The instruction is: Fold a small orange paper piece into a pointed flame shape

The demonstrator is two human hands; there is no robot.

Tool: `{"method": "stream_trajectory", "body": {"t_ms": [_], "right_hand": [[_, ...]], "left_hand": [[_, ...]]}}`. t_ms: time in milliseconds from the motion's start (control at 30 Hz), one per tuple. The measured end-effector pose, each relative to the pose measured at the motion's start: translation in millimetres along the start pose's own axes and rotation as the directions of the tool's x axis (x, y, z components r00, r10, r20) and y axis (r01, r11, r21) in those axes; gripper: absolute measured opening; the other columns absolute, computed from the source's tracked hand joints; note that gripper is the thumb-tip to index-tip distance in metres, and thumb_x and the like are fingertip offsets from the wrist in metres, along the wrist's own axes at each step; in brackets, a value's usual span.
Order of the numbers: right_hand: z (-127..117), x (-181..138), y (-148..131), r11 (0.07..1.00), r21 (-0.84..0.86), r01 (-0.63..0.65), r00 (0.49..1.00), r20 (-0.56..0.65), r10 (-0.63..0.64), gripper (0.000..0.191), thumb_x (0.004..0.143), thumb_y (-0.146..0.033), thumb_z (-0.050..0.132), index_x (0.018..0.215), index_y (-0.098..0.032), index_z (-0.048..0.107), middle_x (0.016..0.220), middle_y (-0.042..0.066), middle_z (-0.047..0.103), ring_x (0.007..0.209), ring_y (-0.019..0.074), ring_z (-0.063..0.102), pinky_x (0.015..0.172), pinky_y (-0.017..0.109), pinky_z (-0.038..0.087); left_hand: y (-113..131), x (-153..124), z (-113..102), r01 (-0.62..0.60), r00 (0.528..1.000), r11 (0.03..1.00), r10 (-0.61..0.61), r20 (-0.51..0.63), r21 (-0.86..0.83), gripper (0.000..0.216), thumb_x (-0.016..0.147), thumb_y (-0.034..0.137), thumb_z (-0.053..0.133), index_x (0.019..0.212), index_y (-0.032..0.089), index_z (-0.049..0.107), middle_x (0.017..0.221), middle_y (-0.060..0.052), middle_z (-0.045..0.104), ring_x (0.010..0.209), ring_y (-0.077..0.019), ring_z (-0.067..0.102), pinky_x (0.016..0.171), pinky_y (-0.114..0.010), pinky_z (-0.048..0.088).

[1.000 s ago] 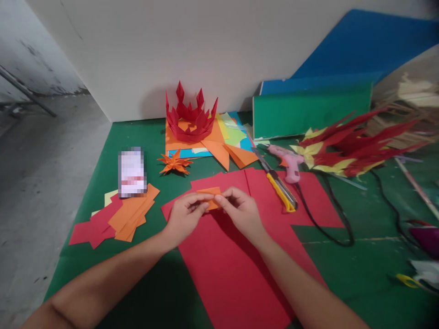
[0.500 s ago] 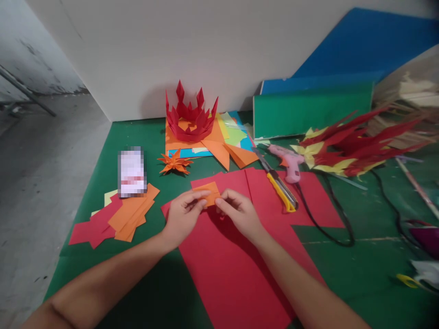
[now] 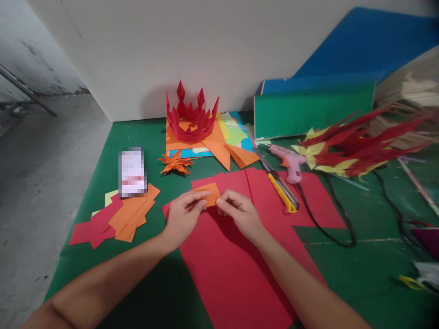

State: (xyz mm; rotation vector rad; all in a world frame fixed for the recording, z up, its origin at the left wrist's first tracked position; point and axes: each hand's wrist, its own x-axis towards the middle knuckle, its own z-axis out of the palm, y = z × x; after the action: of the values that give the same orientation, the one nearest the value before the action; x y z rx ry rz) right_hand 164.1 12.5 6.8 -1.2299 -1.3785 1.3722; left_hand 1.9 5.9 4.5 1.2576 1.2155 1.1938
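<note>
A small piece of orange paper (image 3: 211, 192) is pinched between my two hands, above red sheets on the table. My left hand (image 3: 183, 217) is closed on its left side, thumb below and fingers across the top. At its right edge, my right hand (image 3: 240, 214) grips it between thumb and fingertips. Under both hands lies a large red paper sheet (image 3: 236, 274). Just beyond them sits an orange folded paper flower (image 3: 175, 162). Farther back stands a red folded paper crown (image 3: 192, 123) on coloured sheets. My fingers cover parts of the orange piece.
Left, orange paper strips (image 3: 132, 214) and red ones lie beside a blurred-out phone-like object (image 3: 132, 172). Right are a yellow utility knife (image 3: 281, 189) with its blade out, a pink glue gun (image 3: 290, 162) with a black cord (image 3: 310, 217), and a red-and-yellow paper piece (image 3: 356, 141).
Almost nothing differs. Both hands keep hold of the orange paper in the same place, and the view has shifted very slightly.
</note>
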Motion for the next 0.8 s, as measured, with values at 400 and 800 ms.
{"method": "stream_trajectory", "body": {"t_ms": [400, 800], "right_hand": [[3.0, -1.6, 7.9, 0.982, -0.187, 0.027, 0.999, -0.022, -0.032, 0.029, 0.082, -0.043, 0.058, 0.065, -0.021, 0.048, 0.057, -0.003, 0.050, 0.051, 0.0117, 0.047, 0.051, 0.025, 0.038], [0.4, -1.1, 3.0, 0.997, -0.072, 0.013, 0.999, 0.047, -0.010, 0.030, 0.083, -0.047, 0.058, 0.069, -0.020, 0.054, 0.061, -0.002, 0.055, 0.055, 0.0118, 0.049, 0.053, 0.025, 0.040]], "left_hand": [[-2.3, 0.6, -1.1, 0.003, 1.000, 0.997, -0.005, 0.020, 0.074, 0.024, 0.074, 0.023, 0.066, 0.097, 0.019, 0.071, 0.102, -0.008, 0.070, 0.081, -0.0157, 0.066, 0.060, -0.023, 0.053], [-2.7, 0.9, -2.7, -0.054, 0.996, 0.998, 0.051, 0.077, 0.035, 0.027, 0.076, 0.026, 0.066, 0.103, 0.023, 0.070, 0.101, -0.007, 0.068, 0.072, -0.0126, 0.064, 0.058, -0.022, 0.054]]}}
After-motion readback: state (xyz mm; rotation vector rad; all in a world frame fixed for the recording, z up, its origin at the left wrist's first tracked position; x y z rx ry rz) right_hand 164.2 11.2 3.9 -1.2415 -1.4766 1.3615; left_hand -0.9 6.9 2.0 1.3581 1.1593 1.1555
